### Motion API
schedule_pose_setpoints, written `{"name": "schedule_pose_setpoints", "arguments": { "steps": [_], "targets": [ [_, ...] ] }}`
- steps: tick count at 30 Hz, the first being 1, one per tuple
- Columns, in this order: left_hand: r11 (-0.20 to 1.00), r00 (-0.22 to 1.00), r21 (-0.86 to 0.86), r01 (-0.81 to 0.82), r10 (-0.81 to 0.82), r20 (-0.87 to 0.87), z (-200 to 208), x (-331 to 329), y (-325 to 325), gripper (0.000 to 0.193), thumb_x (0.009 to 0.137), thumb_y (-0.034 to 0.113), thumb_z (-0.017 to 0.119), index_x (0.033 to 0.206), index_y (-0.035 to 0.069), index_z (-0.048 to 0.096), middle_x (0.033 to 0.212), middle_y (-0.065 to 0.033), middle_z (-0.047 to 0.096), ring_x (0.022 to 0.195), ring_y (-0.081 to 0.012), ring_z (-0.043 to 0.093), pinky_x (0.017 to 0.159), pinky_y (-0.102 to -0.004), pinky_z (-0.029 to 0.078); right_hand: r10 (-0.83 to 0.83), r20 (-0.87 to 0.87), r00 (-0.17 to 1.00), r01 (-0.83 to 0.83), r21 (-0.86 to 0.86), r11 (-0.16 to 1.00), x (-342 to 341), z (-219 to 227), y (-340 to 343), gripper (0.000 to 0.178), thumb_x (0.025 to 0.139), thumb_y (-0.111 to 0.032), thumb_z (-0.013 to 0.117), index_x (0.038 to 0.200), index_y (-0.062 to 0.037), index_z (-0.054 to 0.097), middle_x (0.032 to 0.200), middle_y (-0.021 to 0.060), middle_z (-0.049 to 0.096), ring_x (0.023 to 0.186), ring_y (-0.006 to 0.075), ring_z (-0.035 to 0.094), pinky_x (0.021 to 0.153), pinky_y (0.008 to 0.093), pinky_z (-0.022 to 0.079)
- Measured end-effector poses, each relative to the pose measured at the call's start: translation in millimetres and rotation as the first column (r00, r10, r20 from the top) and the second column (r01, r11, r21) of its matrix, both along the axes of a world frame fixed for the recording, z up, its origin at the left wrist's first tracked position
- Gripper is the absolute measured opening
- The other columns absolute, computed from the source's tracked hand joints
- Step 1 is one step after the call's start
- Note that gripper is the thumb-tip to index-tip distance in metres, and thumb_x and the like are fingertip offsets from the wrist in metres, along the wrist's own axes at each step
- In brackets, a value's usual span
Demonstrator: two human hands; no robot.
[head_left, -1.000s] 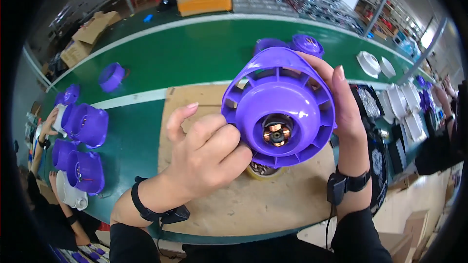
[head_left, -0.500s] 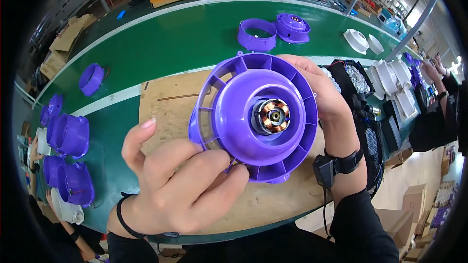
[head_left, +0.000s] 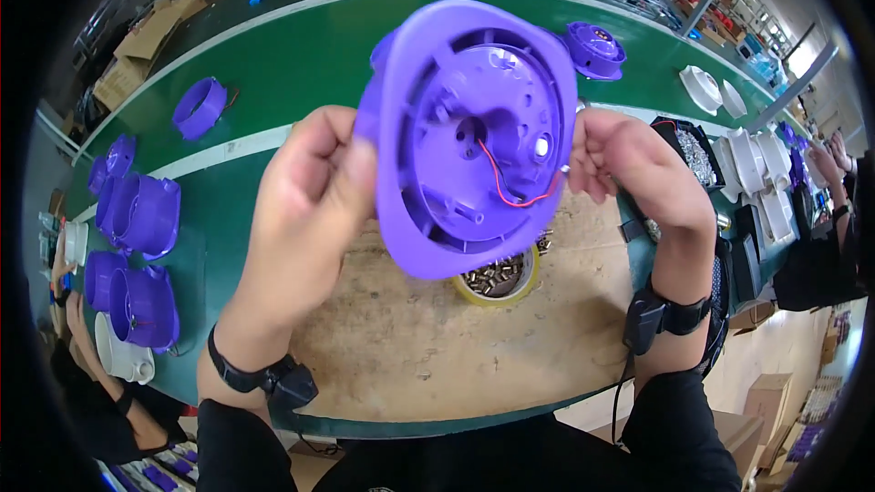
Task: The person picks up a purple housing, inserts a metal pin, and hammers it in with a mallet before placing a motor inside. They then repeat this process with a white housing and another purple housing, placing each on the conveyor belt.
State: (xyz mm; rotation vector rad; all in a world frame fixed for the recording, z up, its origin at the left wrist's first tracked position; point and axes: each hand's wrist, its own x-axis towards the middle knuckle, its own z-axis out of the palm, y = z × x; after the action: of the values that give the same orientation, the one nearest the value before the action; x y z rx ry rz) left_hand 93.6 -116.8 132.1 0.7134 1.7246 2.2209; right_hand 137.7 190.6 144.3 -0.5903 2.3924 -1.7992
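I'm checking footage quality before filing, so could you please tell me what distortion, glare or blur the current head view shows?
In the head view, the far edge of the green table bows and the corners go black; small glossy highlights dot the purple housing in that view; also in the head view, the left hand looks slightly blurred where it grips.

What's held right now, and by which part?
The purple housing, gripped at its left edge by the left hand; whether the right hand grips it is unclear.

Glossy plastic housing (head_left: 499, 123), seemingly metal pieces (head_left: 497, 279)
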Motion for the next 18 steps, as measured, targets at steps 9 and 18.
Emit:
{"name": "schedule_pose_setpoints", "arguments": {
  "steps": [9, 18],
  "targets": [
    [0.891, 0.813, -0.120, 0.438, -0.336, 0.476, -33.7, -22.0, -3.0, 0.035, 0.103, 0.037, 0.052, 0.116, 0.004, 0.052, 0.096, -0.0074, 0.064, 0.081, -0.0148, 0.066, 0.061, -0.0280, 0.058, -0.104, 0.439, 0.892, 0.090, 0.053, 0.995, 2.6, 10.9, -23.2, 0.038, 0.096, -0.035, 0.064, 0.072, -0.0059, 0.062, 0.063, -0.0018, 0.058, 0.058, 0.0044, 0.052, 0.052, 0.0197, 0.039],
    [0.851, 0.711, 0.251, 0.460, -0.523, 0.470, -34.5, -13.4, 5.3, 0.030, 0.103, 0.032, 0.053, 0.113, 0.003, 0.055, 0.096, -0.0076, 0.068, 0.082, -0.0163, 0.069, 0.065, -0.0276, 0.058, -0.416, 0.150, 0.897, 0.371, 0.259, 0.892, 4.9, -2.8, -19.0, 0.039, 0.098, -0.043, 0.062, 0.096, -0.0040, 0.059, 0.076, -0.0010, 0.057, 0.067, 0.0045, 0.052, 0.056, 0.0206, 0.042]
  ]
}}
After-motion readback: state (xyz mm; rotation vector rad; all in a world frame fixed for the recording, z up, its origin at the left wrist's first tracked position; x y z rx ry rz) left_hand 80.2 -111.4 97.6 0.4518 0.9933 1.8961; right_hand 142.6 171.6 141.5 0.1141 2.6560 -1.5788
